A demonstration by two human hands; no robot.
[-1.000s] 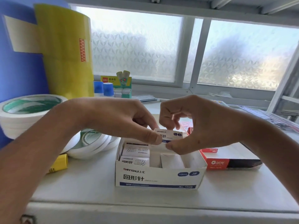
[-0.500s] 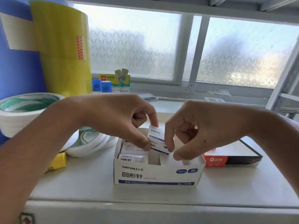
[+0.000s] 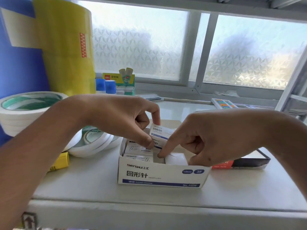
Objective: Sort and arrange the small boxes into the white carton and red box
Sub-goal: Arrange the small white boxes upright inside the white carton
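The open white carton (image 3: 159, 175) with blue print stands at the middle of the shelf. Small white boxes (image 3: 138, 149) lie packed in its left half. My left hand (image 3: 119, 117) pinches two stacked small white boxes (image 3: 159, 131) between thumb and forefinger, tilted over the carton's middle. My right hand (image 3: 214, 136) is mostly curled, its forefinger pressing down inside the carton beside those boxes and against another white box (image 3: 176, 159) in the right half. The red box (image 3: 240, 163) lies flat behind my right wrist, largely hidden.
White tape rolls (image 3: 25, 110) are stacked at the left, with more tape rolls (image 3: 96, 143) leaning by the carton. A tall yellow tape stack (image 3: 66, 47), a yellow glue stick (image 3: 61, 161), blue-capped bottles (image 3: 106, 86) and a tray of coloured pins (image 3: 223, 103) surround the spot. The shelf edge runs below.
The two small boxes in my left hand have come lower toward the carton. My right hand has let go of them and now pokes its forefinger into the carton.
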